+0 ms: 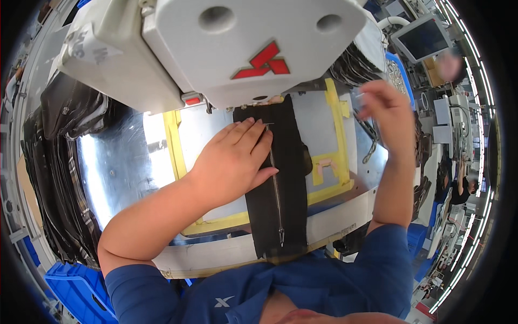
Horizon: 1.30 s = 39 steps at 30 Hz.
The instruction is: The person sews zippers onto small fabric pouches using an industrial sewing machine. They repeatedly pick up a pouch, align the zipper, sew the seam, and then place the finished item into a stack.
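- The white sewing-machine head (259, 32) looms closest to me, over the far end of my work.
- Beneath it, the dark fabric piece (293, 183) runs lengthwise toward me across the tabletop (116, 167); a metal-toothed zipper (276, 191) lines its middle, pull at my end.
- My left hand (232, 154) lies palm down on the fabric, fingers stretched out close together, thumb apart at the zipper.
- My right hand (387, 110) is up off the tabletop, fingers curled; blur means I can't tell whether they grip anything.
- Beyond it, a blue tray (409, 83) holds many small silvery pieces (395, 75), too tiny to identify.
- At lower left sits a blue crate (73, 286), contents unclear, near piled dark garments (51, 183).
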Motion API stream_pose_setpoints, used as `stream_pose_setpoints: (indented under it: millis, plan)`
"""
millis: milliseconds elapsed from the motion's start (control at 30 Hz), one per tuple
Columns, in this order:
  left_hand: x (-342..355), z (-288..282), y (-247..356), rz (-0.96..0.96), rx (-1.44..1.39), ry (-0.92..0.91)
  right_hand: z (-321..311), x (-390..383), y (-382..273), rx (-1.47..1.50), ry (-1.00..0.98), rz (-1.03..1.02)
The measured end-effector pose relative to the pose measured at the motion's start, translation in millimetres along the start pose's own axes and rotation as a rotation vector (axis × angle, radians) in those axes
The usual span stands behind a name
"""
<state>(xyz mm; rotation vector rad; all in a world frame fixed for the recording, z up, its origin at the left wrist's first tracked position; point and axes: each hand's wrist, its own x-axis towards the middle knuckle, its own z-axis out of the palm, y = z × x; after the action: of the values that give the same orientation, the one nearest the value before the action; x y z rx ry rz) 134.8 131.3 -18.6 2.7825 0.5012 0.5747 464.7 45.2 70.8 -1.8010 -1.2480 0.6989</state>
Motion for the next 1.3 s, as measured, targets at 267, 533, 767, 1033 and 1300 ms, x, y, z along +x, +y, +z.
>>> stream_pose_setpoints:
  millis: [267, 533, 767, 1033, 1300]
  plan:
    - [1.5, -8.5, -2.2, -0.026, -0.029, -0.027, 111.1, 20.9, -8.9, -0.261, -0.439, -0.509]
    - [-1.2, -4.1, -0.5, -0.075, 0.024, -0.006, 122.4, 15.2, -7.0, -0.319, -0.374, -0.518]
    - [1.5, -9.0, 4.2, -0.117, -0.027, -0.11, 121.2, 13.1, -4.1, -0.369, -0.323, -0.671]
    - [0.8, -6.6, 6.5, -0.098, 0.051, -0.087, 129.0, 19.1, 1.0, -0.671, -0.281, -0.768]
    - [3.5, -8.1, 4.6, -0.112, 0.083, -0.102, 133.1, 41.6, -15.4, -0.837, -0.477, -0.704]
